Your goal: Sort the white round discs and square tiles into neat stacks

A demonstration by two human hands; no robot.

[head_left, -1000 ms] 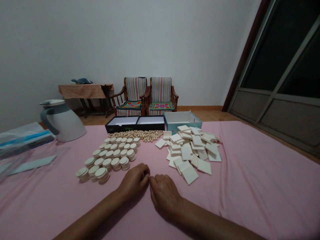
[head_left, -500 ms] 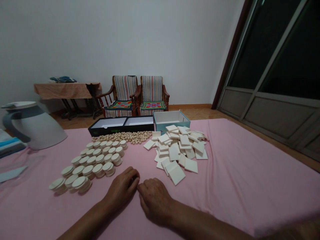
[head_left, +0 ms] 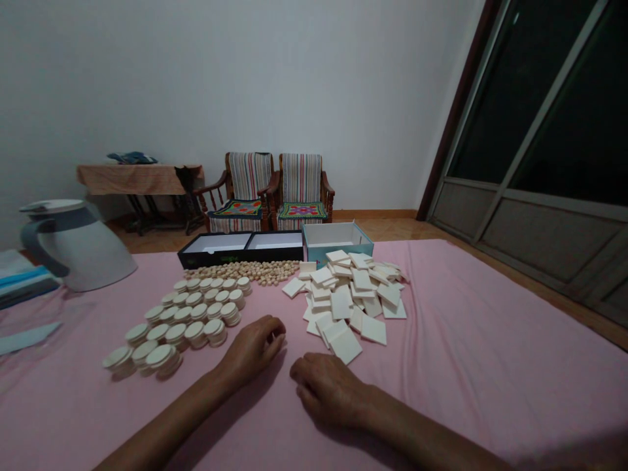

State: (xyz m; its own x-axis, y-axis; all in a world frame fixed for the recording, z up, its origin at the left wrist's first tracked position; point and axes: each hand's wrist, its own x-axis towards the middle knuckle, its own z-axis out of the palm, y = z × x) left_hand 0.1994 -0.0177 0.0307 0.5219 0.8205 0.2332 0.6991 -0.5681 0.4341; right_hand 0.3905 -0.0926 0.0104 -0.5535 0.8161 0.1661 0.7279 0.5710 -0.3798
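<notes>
White square flat tiles [head_left: 341, 304]: loose heap on pink cloth [head_left: 456, 314], just beyond your right hand [head_left: 328, 386]; its fingers curl under, grip hidden, can't tell. A knuckle nudge could slide leaning tiles. Cream round disc stacks [head_left: 175, 332] near your left hand [head_left: 252, 347], fingers loosely open: tugged cloth could topple them.

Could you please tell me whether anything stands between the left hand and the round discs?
Nothing visible does: only a narrow strip of pink cloth shows between the left hand and the nearest stack of discs.
</notes>
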